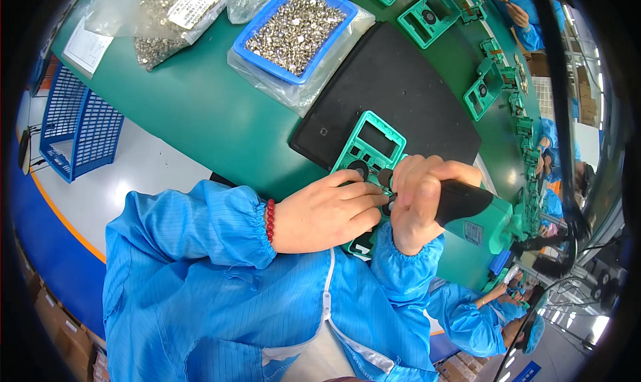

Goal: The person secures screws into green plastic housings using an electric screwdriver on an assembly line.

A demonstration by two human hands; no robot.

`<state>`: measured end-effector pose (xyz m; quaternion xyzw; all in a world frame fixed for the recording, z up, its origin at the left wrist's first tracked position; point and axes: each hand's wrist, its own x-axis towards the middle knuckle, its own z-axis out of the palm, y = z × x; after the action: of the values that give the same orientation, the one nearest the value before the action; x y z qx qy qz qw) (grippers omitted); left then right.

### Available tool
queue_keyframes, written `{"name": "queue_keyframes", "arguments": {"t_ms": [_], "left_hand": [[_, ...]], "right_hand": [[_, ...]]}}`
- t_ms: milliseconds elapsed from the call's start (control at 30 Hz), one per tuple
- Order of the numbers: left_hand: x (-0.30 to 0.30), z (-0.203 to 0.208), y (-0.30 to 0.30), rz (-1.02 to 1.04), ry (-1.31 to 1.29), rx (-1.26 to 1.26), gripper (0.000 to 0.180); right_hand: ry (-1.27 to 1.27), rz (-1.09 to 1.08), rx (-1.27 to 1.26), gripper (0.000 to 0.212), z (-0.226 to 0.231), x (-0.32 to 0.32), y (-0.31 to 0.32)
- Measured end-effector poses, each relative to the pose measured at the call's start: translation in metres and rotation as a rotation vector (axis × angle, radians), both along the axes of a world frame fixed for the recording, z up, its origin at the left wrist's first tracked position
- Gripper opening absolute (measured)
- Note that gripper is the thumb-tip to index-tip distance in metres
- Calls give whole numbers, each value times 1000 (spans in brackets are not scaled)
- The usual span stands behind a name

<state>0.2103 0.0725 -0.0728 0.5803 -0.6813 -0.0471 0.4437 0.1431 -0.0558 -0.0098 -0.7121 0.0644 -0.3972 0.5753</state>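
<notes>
1. Gripping a black-and-green electric screwdriver, the right hand is closed around its body at centre right of the frame.
2. A green plastic housing is steadied on a black mat by the left hand, its fingers curled and pressed at the tool tip.
3. Judged for good work: the driver is best kept square to the screw, the housing pinned flat.
4. Counted: one blue tray of screws at upper centre, two bags of screws at upper left, one blue basket at left.
</notes>
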Motion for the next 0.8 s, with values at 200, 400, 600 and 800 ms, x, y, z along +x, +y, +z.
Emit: {"name": "queue_keyframes", "arguments": {"t_ms": [200, 400, 600, 800], "left_hand": [[10, 2, -1, -16, 129, 4, 22], [22, 10, 7, 219, 97, -116, 28], [25, 15, 11, 217, 87, -125, 27], [27, 20, 16, 206, 68, -144, 24]], "right_hand": [[-238, 63, 84, 30, 29, -16, 7], [-174, 210, 82, 35, 46, -30, 23], [-148, 275, 86, 34, 48, -28, 27], [-96, 347, 80, 36, 52, -29, 26]]}}
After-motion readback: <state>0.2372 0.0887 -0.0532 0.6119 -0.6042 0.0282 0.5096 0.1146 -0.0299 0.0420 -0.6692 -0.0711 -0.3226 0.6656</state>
